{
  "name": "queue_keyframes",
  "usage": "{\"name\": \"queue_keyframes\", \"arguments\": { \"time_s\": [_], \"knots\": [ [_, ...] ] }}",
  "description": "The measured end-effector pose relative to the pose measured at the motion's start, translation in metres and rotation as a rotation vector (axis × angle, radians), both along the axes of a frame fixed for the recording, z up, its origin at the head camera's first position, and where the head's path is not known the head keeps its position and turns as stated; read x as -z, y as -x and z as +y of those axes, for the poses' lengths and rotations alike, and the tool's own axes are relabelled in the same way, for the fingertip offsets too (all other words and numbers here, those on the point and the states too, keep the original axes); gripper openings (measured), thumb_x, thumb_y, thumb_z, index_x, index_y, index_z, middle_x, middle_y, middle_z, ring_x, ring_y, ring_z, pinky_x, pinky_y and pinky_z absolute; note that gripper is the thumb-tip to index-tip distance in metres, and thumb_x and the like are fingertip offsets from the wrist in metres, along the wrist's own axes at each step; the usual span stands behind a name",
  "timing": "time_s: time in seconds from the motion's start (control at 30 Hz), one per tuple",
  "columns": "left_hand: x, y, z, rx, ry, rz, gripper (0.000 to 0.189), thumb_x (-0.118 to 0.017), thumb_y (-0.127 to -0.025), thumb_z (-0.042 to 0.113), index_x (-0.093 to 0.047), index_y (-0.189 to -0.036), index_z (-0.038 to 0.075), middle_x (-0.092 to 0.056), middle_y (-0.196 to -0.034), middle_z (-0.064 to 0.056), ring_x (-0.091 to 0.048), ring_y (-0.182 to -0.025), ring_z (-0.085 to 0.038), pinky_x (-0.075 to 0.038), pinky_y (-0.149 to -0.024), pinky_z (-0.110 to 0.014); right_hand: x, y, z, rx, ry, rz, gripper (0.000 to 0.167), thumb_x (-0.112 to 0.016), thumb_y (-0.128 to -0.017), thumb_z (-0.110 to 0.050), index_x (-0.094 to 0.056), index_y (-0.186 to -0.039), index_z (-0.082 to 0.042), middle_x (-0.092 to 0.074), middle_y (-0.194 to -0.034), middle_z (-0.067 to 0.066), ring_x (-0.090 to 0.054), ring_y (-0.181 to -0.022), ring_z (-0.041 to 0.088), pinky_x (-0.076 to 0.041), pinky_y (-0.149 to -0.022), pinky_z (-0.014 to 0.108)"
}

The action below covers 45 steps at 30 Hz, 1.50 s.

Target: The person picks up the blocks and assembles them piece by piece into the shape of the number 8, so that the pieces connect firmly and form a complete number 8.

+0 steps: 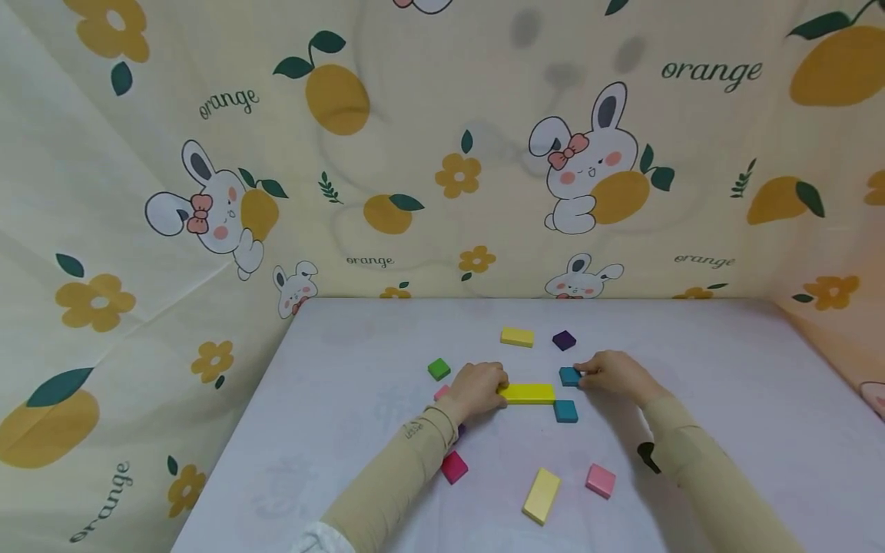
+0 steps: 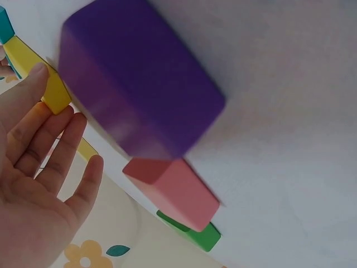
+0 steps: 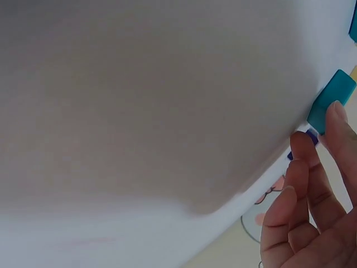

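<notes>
My left hand (image 1: 475,390) pinches the left end of a long bright yellow block (image 1: 528,394) lying on the white table; the left wrist view has the thumb on one side of this yellow block (image 2: 54,92) and fingers at the other. At the yellow block's right end, my right hand (image 1: 618,375) pinches a teal block (image 1: 570,376) by its right edge. A second teal block (image 1: 566,412) lies just below that corner. Beneath the left wrist sit a purple block (image 2: 134,78) and a pink block (image 2: 173,192), both mostly hidden in the head view.
A green block (image 1: 439,369) is beyond the left hand. Farther back lie a pale yellow block (image 1: 517,337) and a dark purple block (image 1: 564,340). Nearer are a magenta block (image 1: 454,467), another pale yellow block (image 1: 541,496) and a pink block (image 1: 601,481). A printed curtain (image 1: 415,230) hangs behind.
</notes>
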State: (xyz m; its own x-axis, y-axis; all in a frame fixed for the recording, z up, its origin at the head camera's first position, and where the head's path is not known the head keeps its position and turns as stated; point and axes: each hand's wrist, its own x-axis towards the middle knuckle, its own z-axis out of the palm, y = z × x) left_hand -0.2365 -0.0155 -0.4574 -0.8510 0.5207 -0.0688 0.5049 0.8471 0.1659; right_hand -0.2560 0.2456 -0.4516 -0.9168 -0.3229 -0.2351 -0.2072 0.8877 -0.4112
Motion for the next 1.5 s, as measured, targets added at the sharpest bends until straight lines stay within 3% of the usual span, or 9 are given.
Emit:
{"name": "queue_keyframes", "arguments": {
  "time_s": [0.23, 0.57, 0.9, 1.13, 1.3, 1.5],
  "knots": [
    [0.001, -0.001, -0.002, 0.038, -0.029, 0.033, 0.028, -0.075, -0.078, 0.030, -0.071, -0.102, 0.016, -0.064, -0.090, 0.007, -0.056, -0.077, -0.007, -0.045, -0.072, -0.025, 0.001, 0.000, -0.012, -0.010, 0.046, -0.014, 0.033, -0.066, -0.085, -0.019, -0.065, -0.115, -0.005, -0.068, -0.104, 0.014, -0.056, -0.087, 0.021, -0.048, -0.081, 0.041],
    [0.001, -0.002, 0.000, 0.034, -0.046, 0.012, 0.030, -0.074, -0.078, 0.030, -0.071, -0.104, 0.014, -0.065, -0.091, 0.005, -0.056, -0.077, -0.007, -0.046, -0.073, -0.024, 0.002, 0.000, -0.018, 0.020, 0.044, -0.044, 0.032, -0.065, -0.086, -0.017, -0.065, -0.116, -0.006, -0.067, -0.109, 0.015, -0.056, -0.089, 0.020, -0.047, -0.084, 0.042],
    [0.002, -0.004, 0.001, 0.025, -0.043, 0.002, 0.031, -0.073, -0.080, 0.031, -0.070, -0.106, 0.014, -0.065, -0.094, 0.005, -0.056, -0.078, -0.008, -0.047, -0.076, -0.024, 0.003, -0.002, -0.018, 0.047, 0.021, -0.059, 0.034, -0.064, -0.087, -0.019, -0.063, -0.119, -0.007, -0.067, -0.099, 0.010, -0.051, -0.080, 0.017, -0.044, -0.075, 0.034],
    [0.005, -0.002, 0.000, 0.050, 0.029, 0.049, 0.028, -0.072, -0.080, 0.033, -0.070, -0.103, 0.016, -0.065, -0.091, 0.006, -0.056, -0.076, -0.007, -0.045, -0.073, -0.024, 0.006, -0.002, -0.022, 0.058, 0.008, -0.067, 0.035, -0.062, -0.088, -0.019, -0.061, -0.121, -0.007, -0.065, -0.095, 0.007, -0.049, -0.079, 0.017, -0.042, -0.071, 0.029],
    [0.004, 0.000, 0.000, 0.075, 0.085, 0.097, 0.027, -0.069, -0.082, 0.032, -0.069, -0.103, 0.016, -0.063, -0.090, 0.005, -0.052, -0.075, -0.009, -0.043, -0.071, -0.025, 0.003, -0.001, -0.024, 0.049, 0.005, -0.042, 0.033, -0.063, -0.088, -0.018, -0.063, -0.119, -0.007, -0.067, -0.108, 0.012, -0.053, -0.085, 0.018, -0.048, -0.081, 0.038],
    [0.005, -0.002, -0.001, 0.073, 0.118, 0.106, 0.027, -0.064, -0.083, 0.030, -0.065, -0.107, 0.016, -0.061, -0.094, 0.004, -0.052, -0.079, -0.011, -0.044, -0.072, -0.027, 0.001, 0.000, -0.023, 0.026, 0.024, -0.031, 0.032, -0.063, -0.088, -0.018, -0.064, -0.117, -0.006, -0.067, -0.111, 0.014, -0.057, -0.092, 0.021, -0.047, -0.089, 0.046]
  ]
}}
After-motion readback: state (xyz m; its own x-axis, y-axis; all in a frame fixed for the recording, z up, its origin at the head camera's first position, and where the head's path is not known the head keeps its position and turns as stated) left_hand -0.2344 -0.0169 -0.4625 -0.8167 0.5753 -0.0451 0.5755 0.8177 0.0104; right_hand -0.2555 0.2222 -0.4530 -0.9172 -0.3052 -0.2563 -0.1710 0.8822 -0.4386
